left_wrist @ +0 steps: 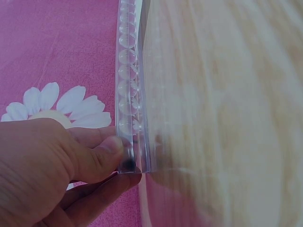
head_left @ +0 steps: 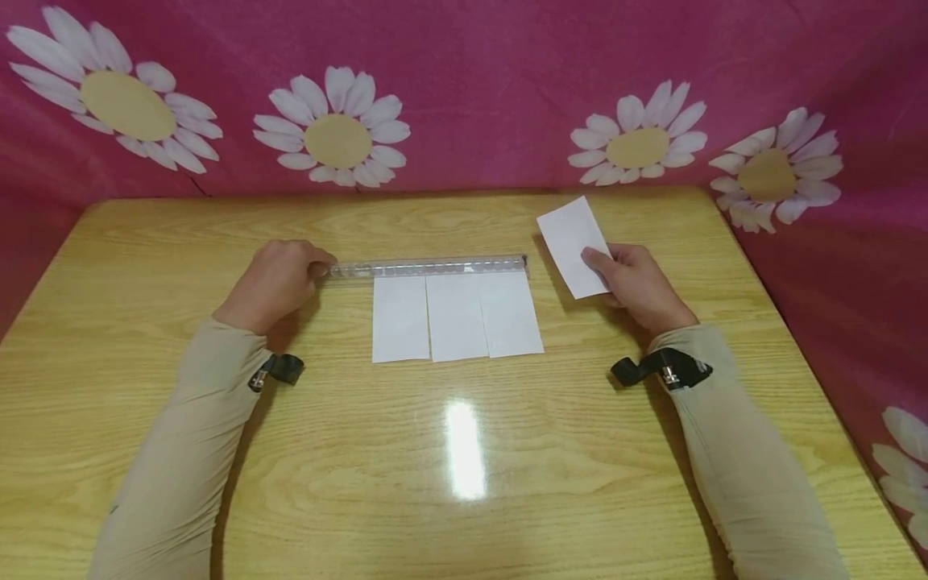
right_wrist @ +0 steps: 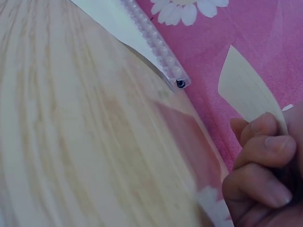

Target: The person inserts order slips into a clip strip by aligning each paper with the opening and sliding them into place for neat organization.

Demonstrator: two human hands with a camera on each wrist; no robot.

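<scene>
My left hand (head_left: 279, 278) pinches the left end of a clear, ruler-like plastic strip (head_left: 435, 267). In the left wrist view, thumb and fingers grip that end, and a row of round shapes runs along the strip (left_wrist: 127, 71). The strip lies across the top edges of three white paper cards (head_left: 400, 318) placed side by side on the table. Right of them, my right hand (head_left: 638, 282) holds another white card (head_left: 573, 242), tilted, with the thumb on its face. In the right wrist view this card (right_wrist: 246, 87) bends slightly above the curled fingers.
The wood-grain table (head_left: 348, 467) reflects a bright patch of light in front of the cards. Behind it and along the right side hangs a pink cloth (head_left: 478, 97) with daisies. Black straps (head_left: 670, 369) sit around both sleeves.
</scene>
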